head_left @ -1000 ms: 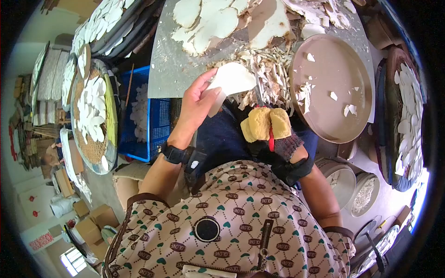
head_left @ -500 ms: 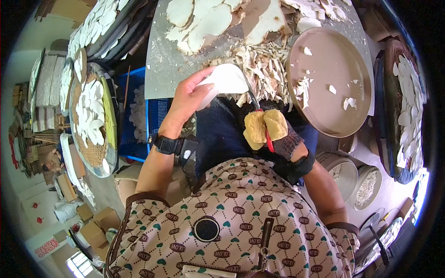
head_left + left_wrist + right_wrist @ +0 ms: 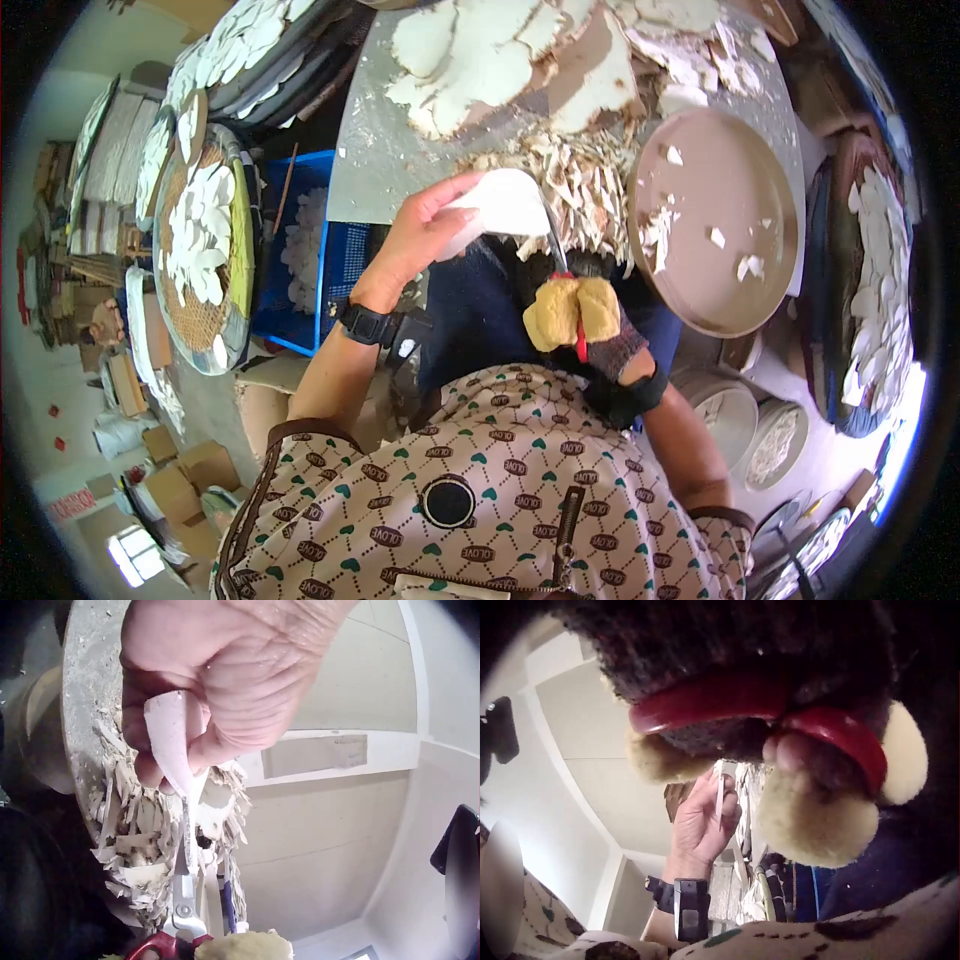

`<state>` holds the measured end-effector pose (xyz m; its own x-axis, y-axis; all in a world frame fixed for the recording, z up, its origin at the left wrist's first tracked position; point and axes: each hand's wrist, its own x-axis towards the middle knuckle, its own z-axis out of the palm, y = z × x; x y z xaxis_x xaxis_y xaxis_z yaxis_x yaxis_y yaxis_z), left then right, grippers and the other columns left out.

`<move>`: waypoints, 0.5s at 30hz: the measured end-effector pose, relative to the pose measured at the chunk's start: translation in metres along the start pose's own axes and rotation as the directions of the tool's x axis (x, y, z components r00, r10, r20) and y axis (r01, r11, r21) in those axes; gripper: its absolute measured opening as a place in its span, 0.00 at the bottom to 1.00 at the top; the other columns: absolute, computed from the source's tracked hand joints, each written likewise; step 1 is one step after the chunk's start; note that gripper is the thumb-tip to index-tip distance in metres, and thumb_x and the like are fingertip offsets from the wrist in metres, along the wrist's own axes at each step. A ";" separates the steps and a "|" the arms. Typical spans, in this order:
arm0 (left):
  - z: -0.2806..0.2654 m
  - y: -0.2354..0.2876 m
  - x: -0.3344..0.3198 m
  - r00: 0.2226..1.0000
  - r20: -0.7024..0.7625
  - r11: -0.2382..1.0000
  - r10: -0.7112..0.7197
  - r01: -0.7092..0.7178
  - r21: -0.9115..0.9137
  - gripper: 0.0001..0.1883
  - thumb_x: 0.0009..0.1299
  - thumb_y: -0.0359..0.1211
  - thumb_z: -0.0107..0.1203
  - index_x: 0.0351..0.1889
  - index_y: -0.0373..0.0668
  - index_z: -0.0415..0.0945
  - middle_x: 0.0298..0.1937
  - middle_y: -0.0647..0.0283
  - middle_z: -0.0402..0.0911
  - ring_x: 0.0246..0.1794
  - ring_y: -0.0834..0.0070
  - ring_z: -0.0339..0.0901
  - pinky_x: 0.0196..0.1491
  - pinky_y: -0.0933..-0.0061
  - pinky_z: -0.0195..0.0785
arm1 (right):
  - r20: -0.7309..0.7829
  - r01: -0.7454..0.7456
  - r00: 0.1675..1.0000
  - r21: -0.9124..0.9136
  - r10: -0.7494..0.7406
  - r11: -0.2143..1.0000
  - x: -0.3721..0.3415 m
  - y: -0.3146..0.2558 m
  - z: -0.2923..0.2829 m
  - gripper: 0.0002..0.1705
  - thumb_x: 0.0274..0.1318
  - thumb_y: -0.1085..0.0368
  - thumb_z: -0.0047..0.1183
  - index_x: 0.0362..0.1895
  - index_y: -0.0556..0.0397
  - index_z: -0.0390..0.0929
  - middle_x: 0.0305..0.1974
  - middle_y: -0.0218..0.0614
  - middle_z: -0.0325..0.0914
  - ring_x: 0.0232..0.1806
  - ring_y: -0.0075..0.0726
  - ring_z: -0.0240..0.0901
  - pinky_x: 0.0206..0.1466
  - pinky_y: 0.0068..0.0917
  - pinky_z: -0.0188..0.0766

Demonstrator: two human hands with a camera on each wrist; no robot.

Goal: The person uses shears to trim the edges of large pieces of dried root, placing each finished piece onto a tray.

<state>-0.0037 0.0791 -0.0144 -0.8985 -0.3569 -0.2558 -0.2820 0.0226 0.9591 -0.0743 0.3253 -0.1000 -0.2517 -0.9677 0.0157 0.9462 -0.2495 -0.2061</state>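
Pinching the white slice [image 3: 515, 205] by the table [image 3: 375, 150] edge, left hand [image 3: 408, 245] | right hand [image 3: 615, 350] gripping scissors [image 3: 557, 247], blades at its rim | risk: thin slice could flex and tear, or tilted blades bite too deep.

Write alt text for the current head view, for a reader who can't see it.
A person's left hand pinches a thin white piece while their gloved right hand, with yellow padding, holds red-handled scissors at its edge. Beyond are pale trimmings on a gray table; at right, a round tan tray holds white scraps.
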 end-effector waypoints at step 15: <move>-0.152 -0.038 -0.053 0.742 -0.639 0.954 0.204 -0.298 -0.041 0.16 0.63 0.23 0.48 0.50 0.37 0.71 0.39 0.61 0.78 0.29 0.77 0.75 0.30 0.78 0.72 | -0.114 -0.111 0.993 -0.990 -0.024 0.084 -0.001 0.002 -0.002 0.12 0.60 0.64 0.44 0.40 0.60 0.73 0.39 0.37 0.76 0.40 0.34 0.74 0.43 0.30 0.72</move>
<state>0.1063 -0.0445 -0.0191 -0.5094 -0.8565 0.0832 0.0126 0.0893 0.9959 -0.0727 0.3254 -0.1022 -0.2954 -0.9511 -0.0908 -0.0938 0.1235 -0.9879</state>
